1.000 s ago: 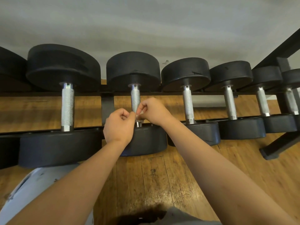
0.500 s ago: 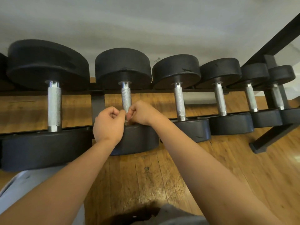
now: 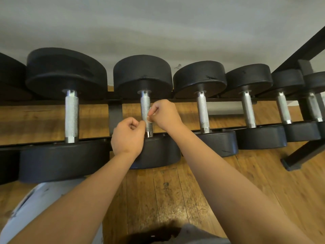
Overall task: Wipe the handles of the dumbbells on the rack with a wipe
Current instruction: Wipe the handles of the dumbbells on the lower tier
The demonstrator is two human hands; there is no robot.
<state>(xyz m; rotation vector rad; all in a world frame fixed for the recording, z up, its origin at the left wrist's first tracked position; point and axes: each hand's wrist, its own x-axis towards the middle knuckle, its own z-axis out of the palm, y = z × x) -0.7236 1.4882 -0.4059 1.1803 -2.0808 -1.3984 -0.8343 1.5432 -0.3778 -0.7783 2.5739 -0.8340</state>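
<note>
well, both hands are up at the rack (image 3: 115,111) in the middle of the frame, busy at the handle (image 3: 145,104) of the second whole dumbbell (image 3: 142,74) from the left. the left hand (image 3: 129,136) is curled into a loose fist just left of the lower part of that handle, thumb and forefinger pinched together right at its side. the right hand (image 3: 164,115) is curled too, just right of the handle and a little higher, its fingertips nipping a small pale wipe (image 3: 149,119) that lies against the knurled metal between the two hands. only a scrap of the wipe shows, the rest being hidden by fingers, and the left pinch seems to hold its near end. the dumbbell lies across the rack's two rails, one black head toward the top of the frame and one toward the bottom. other dumbbells (image 3: 199,76) sit in a row on either side, smaller toward the right. a wooden floor (image 3: 167,191) lies beneath, and a grey wall (image 3: 158,23) runs across the top
</note>
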